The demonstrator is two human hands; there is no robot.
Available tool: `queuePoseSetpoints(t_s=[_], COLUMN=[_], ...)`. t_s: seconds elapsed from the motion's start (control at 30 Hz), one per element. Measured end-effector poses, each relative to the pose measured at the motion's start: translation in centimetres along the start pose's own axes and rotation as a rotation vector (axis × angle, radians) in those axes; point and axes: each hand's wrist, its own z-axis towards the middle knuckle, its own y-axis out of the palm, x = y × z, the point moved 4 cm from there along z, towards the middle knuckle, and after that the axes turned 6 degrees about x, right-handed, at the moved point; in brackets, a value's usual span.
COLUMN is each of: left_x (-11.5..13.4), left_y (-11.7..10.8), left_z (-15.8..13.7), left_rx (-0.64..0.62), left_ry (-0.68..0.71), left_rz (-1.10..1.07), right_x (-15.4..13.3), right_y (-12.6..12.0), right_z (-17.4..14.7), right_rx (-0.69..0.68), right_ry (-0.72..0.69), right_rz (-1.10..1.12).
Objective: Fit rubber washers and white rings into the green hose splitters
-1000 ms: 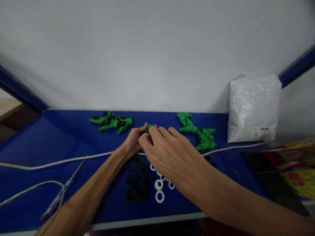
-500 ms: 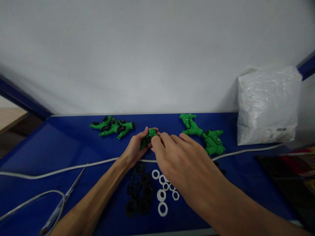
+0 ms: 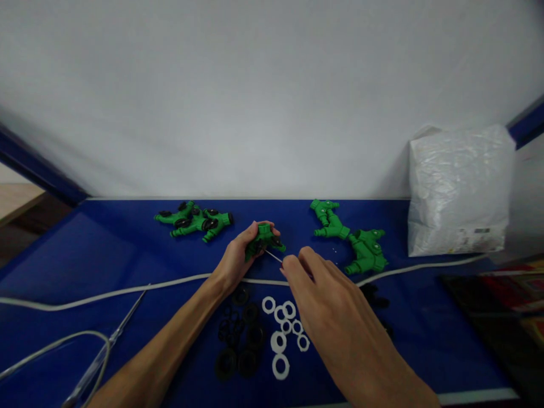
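Note:
My left hand (image 3: 239,249) is wrapped round a green plastic hose splitter (image 3: 264,231) with black levers, held just above the table. My right hand (image 3: 317,277) is closed on a screwdriver, whose thin metal shaft (image 3: 273,256) points left and up to the splitter's underside. The screwdriver's handle is mostly hidden in the fist, and where its tip ends is too small to tell. Below the hands lie several white plastic rings (image 3: 278,342). Left of these are several black rings (image 3: 250,313), large and small.
Green splitters with black levers (image 3: 198,221) lie back left. More green splitters without levers (image 3: 366,250) lie back right, near a white plastic-wrapped package (image 3: 461,192). A white cable (image 3: 174,281) crosses the blue table (image 3: 127,243). A thin pointed tool (image 3: 110,343) lies front left.
My right hand has drawn back right and down from the splitter, so the screwdriver's shaft now shows. More of the splitter is in sight; my left hand keeps its hold.

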Motion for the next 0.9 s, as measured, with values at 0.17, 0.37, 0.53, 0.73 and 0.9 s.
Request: queuePoseSetpoints(t_s=[0.17,0.37,0.53,0.73,0.9], left_x=[0.0,-0.1,0.3,0.8,0.9], left_y=[-0.4,-0.6,-0.5,-0.2,-0.5], left_z=[0.3,0.3,0.3,-0.1,0.0], left_rx=[0.025,0.02,0.029,0.03,0.057], left_ry=[0.031,0.008,0.092,0.151,0.146], left_rz=[-0.017,-0.039,-0.04,-0.057,-0.05], right_x=[0.4,-0.2,-0.8,-0.7,-0.8], right_y=[1.0,0.2,0.0,0.2,0.4], right_z=[-0.3,0.8,1.4,1.3,1.2], right_rx=[-0.016,-0.038,-0.01,0.038,0.031], right_ry=[0.094,0.082,0.034,0.092,0.101], right_rz=[0.049,0.002,-0.011,-0.021,-0.069])
